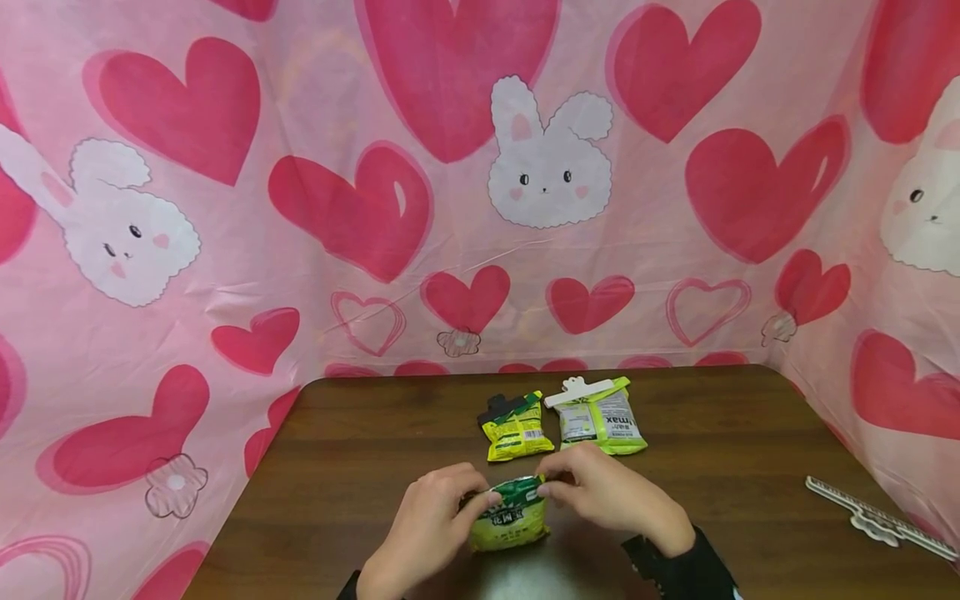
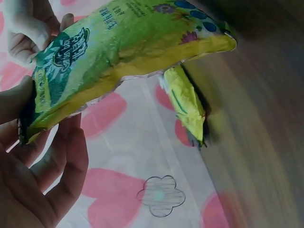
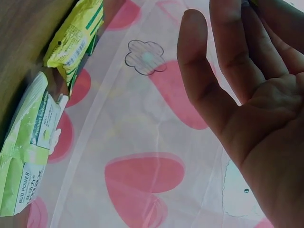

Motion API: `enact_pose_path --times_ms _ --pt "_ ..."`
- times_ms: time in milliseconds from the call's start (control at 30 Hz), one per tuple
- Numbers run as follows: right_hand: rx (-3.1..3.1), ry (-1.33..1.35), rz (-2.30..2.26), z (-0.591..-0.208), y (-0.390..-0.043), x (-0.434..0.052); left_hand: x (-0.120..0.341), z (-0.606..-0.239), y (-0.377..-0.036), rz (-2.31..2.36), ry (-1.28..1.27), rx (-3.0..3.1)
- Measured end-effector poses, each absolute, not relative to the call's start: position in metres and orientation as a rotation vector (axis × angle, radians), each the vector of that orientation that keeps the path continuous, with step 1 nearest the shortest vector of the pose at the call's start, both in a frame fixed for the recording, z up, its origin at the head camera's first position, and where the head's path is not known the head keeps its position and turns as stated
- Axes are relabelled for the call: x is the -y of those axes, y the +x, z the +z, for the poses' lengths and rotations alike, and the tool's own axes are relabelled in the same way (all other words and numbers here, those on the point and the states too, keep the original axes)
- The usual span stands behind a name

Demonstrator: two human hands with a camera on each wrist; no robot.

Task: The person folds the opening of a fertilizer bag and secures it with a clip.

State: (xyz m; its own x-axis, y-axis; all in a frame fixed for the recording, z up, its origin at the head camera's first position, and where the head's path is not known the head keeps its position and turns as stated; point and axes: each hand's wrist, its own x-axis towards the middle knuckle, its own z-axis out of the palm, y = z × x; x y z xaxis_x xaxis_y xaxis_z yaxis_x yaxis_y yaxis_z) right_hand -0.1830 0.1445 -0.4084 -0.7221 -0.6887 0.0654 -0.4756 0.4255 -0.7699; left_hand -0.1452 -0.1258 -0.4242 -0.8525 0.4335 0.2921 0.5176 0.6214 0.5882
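A green snack bag [image 1: 512, 521] stands on the dark wooden table [image 1: 360, 467] near its front edge, held between both hands. My left hand [image 1: 480, 502] pinches its top left corner, and my right hand [image 1: 550, 487] pinches the top right edge. In the left wrist view the green snack bag [image 2: 123, 52] fills the upper frame, with my left hand's fingers [image 2: 57, 171] under it and the right hand's fingers [image 2: 23, 31] curled at its far corner. The right wrist view shows only the right hand's palm and outer fingers [image 3: 237, 80].
Behind the hands lie a yellow bag with a black clip [image 1: 516, 427] and a lime bag with a white clip [image 1: 602, 414]. A loose white clip [image 1: 877, 518] lies at the table's right edge. Pink heart-print cloth [image 1: 480, 208] walls the table in.
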Motion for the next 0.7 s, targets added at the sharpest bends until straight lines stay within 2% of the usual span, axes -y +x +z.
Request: enact_pose_path --times_ms 700 --pt "-2.473 -1.005 -1.241 -0.4154 -0.1820 -0.1401 0.1194 -0.4316 -0.1472 -1.116 -0.700 2.753"
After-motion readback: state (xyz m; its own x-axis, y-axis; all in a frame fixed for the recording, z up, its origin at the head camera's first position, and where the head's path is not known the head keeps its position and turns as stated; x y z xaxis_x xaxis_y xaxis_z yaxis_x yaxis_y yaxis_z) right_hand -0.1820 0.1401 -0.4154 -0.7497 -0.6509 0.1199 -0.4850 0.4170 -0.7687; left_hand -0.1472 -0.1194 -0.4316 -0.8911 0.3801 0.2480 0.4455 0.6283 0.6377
